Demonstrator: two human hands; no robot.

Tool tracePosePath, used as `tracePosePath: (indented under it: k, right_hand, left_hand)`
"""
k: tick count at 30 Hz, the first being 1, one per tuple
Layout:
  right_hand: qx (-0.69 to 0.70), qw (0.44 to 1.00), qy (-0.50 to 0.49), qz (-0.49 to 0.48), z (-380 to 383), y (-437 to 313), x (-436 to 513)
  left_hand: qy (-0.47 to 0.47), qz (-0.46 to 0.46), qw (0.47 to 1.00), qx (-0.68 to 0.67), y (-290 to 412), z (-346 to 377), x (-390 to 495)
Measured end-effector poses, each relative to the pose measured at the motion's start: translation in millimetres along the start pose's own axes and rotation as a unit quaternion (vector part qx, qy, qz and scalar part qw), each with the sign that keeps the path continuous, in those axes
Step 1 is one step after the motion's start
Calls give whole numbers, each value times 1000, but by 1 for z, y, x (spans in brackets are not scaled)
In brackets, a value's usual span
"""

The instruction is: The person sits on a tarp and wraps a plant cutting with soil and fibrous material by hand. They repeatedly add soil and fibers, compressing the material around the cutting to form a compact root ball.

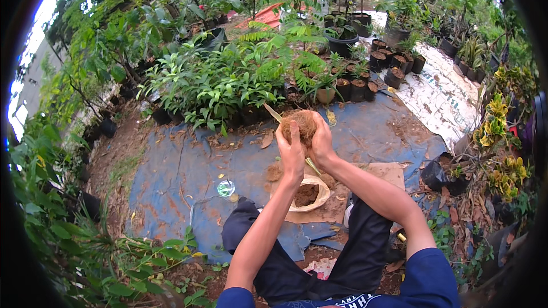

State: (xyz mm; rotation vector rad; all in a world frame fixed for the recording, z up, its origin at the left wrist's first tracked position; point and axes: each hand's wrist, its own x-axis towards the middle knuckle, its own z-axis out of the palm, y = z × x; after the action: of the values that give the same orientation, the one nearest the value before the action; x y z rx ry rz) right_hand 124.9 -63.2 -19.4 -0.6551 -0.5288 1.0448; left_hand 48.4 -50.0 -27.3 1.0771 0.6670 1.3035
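Observation:
A ball of brown coir fibre (299, 123) is cupped between my left hand (292, 149) and my right hand (322, 141), held above the blue tarp (171, 175). One pale, pointed leaf or strip (273, 113) sticks out at the ball's upper left. Another green and pale strip (313, 166) shows below the hands. Below them stands an open pale sack (323, 194) with brown soil or coir dust (305, 194) inside, on a brown sheet (385, 175). Small heaps of brown fibre lie beside it. My palms and the ball's underside are hidden.
A clear plastic cup or container (226, 188) lies left of the sack. Leafy seedlings (214, 81) and black pots of soil (358, 90) line the tarp's far edge. A white printed sheet (445, 90) spreads at the right, near a black nursery bag (436, 173).

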Motion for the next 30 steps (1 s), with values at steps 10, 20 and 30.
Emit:
tracePosePath:
  k: [10, 20, 30]
  right_hand:
    - [10, 996, 44, 77, -1, 5, -4]
    - [-186, 977, 100, -14, -26, 15, 21]
    - [-422, 848, -48, -318, -21, -23, 12]
  left_hand:
    - [32, 62, 994, 80, -16, 8, 5]
    - [22, 21, 998, -63, -15, 8, 11]
    - [11, -152, 965, -212, -6, -9, 31]
